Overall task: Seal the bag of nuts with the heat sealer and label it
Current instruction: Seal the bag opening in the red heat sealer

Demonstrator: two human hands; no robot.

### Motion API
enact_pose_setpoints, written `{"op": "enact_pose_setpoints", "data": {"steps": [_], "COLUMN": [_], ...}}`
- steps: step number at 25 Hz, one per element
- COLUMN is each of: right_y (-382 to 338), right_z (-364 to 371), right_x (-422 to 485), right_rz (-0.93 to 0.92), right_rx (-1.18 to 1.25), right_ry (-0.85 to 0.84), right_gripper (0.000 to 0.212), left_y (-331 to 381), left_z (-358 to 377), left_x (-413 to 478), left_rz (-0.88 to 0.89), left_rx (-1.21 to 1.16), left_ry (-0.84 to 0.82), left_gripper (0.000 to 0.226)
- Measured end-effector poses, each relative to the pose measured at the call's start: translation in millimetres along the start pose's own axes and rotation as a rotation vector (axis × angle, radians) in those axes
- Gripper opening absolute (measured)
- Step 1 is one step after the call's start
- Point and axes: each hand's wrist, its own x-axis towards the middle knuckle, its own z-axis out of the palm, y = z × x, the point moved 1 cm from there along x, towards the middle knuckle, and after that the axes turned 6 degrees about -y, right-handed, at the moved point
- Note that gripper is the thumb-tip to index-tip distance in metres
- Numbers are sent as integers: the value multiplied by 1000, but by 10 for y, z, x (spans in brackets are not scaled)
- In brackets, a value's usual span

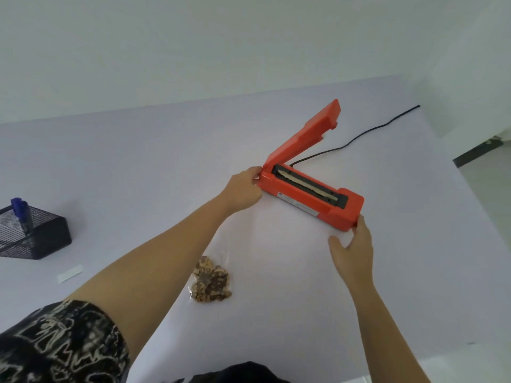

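On the table (138, 161), mid-right: heat sealer (309, 197), orange, sitting flat.
Writing: pale sticker (298, 203) on sealer's near side; print too blurred to read. No brand legible.
Sealer axis: long axis runs diag., hinge end far-left, other end near-right.
Sealer arm (304, 134): raised off the hinge end, pointing up and to far-right; sealing strip exposed along top of body.
Cord (359, 136): black, leaves back of sealer, trails to table's far-right edge.
My left hand (243, 187): at hinge end, fingers and thumb curled, pinching that end.
My right hand (354, 252): at near-right end, fingers fairly straight against the end face, thumb spread apart; touching, not wrapped round.
Bag of nuts (211, 280): flat on table btwn my forearms, nearer me than sealer, well apart from it. Long axis approx. near-to-far; nuts bunched at near end, clear empty part at far end.
Label strip (70, 273): white, on table at left; no writing seen.
Mesh holder (41, 239): black, far left, blue pen (19, 207) upright in it.
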Motion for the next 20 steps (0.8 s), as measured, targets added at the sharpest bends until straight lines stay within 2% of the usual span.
{"op": "enact_pose_setpoints", "data": {"steps": [5, 10, 13, 17, 20], "right_y": [164, 225, 228, 224, 203], "right_z": [-50, -76, -83, -89, -98], "right_x": [-348, -297, -259, -160, -85], "right_rz": [31, 17, -10, -60, -121], "right_rx": [29, 33, 28, -64, -223], "right_ry": [18, 38, 84, 90, 110], "right_gripper": [75, 71, 67, 89, 99], "left_y": [-75, -65, -259, -836, -1140], "left_z": [175, 176, 97, -12, 67], "left_x": [-107, -141, -272, -706, -1002], "left_rz": [41, 42, 47, -142, -382], "left_rx": [40, 55, 131, 226, 248], "left_ry": [-7, -14, 152, 449, 513], "left_gripper": [67, 66, 57, 55, 62]}}
